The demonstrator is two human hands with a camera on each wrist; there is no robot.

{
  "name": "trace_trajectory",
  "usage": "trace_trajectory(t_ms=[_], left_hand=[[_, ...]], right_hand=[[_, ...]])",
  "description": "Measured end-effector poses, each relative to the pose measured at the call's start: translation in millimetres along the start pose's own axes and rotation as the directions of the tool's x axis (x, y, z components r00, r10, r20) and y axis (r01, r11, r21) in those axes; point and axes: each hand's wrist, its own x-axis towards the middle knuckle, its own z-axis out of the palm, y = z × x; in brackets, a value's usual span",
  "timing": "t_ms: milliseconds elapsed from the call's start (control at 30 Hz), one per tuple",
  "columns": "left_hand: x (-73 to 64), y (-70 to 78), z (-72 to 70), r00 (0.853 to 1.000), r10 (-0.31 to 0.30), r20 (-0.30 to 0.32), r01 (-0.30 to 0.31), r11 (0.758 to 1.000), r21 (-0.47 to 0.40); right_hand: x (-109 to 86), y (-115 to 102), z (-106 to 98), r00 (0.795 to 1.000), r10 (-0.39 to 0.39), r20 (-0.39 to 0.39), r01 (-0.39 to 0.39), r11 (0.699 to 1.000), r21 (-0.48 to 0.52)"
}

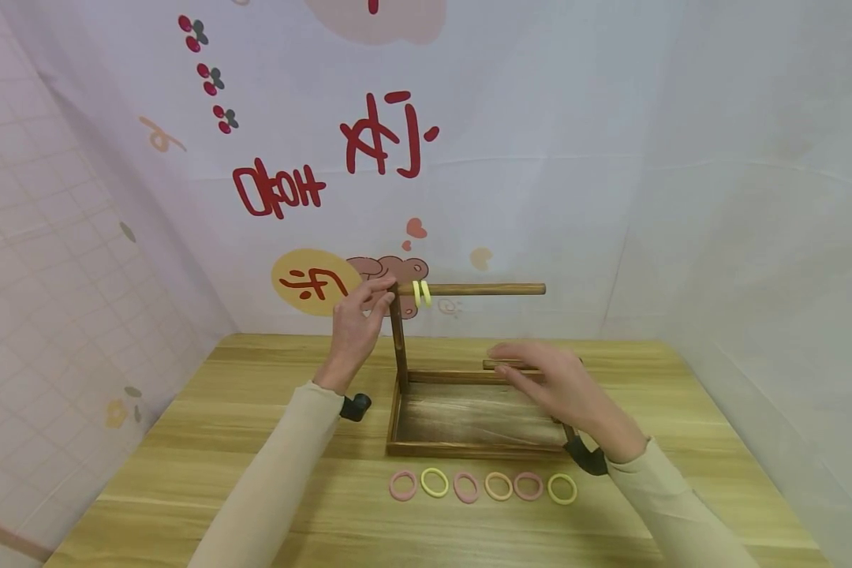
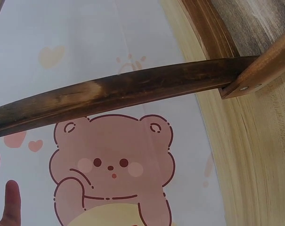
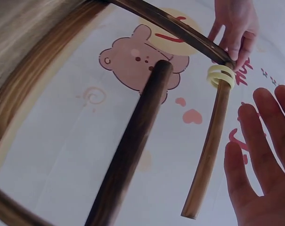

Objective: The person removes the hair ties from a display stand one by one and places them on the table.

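Observation:
A wooden rack (image 1: 401,347) stands on the table, with an upper rod (image 1: 490,289) reaching right from the top of its left post. Two pale yellow rings (image 3: 221,76) hang side by side on that rod, close to the post. My left hand (image 1: 358,319) holds the post's top end between thumb and fingers; other fingertips (image 2: 10,202) of it stand free of the wood in the left wrist view. Over the shorter lower rod (image 3: 133,141) hovers my right hand (image 1: 557,386), its fingers fairly straight and nothing in them.
In front of the rack's tray base (image 1: 476,451), several rings lie in a row: pink (image 1: 402,486), yellow (image 1: 435,483) and peach (image 1: 498,487) among them. Behind the table (image 1: 255,442) hangs a printed white cloth (image 1: 525,197); more cloth flanks both sides.

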Motion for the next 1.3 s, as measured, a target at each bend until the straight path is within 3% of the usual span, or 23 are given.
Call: trace_trajectory(t_ms=[233, 533, 1300], left_hand=[[0.3, -0.7, 0.5, 1.0, 0.002, -0.004, -0.002, 1.0, -0.003], [0.5, -1.7, 0.5, 1.0, 0.018, 0.0, -0.018, 1.0, 0.017], [1.9, -1.7, 0.9, 1.0, 0.014, 0.002, -0.014, 1.0, 0.014]], right_hand=[[20.6, 0, 5, 0.998, 0.033, -0.046, -0.031, 0.999, 0.029], [46.3, 3, 13, 0.992, 0.012, -0.126, -0.007, 0.999, 0.038], [97.9, 19, 32, 0.997, -0.013, -0.073, 0.018, 0.998, 0.064]])
